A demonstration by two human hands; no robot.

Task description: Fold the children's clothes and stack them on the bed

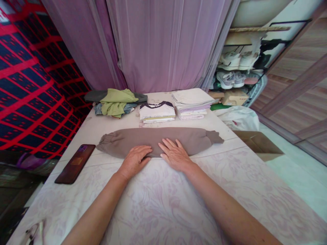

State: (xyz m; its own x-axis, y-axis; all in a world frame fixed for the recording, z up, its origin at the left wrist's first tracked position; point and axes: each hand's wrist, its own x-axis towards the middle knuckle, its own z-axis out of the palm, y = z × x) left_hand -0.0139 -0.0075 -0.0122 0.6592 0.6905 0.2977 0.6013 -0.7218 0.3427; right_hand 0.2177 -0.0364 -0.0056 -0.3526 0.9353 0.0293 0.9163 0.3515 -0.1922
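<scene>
A grey-brown pair of sweatpants (143, 134), folded lengthwise into a long strip, lies across the table in front of me. Its gathered waist seems to be at the left and a ribbed cuff at the right. My left hand (135, 158) rests on its near edge, left of the middle, fingers stretched out and pointing right. Just right of the middle, my right hand (175, 153) lies flat on the cloth with its fingers spread. Neither hand grips the fabric. Left of the sweatpants is a dark phone (76, 164), face down.
Behind stand a loose clothes pile with a green garment (116, 102), a folded white shirt stack (157, 111) and a folded linen stack (191, 102). The patterned tablecloth (163, 204) covers the table. Cords (35, 231) lie front left; a shoe rack (236, 69) and cardboard box (255, 141) are right.
</scene>
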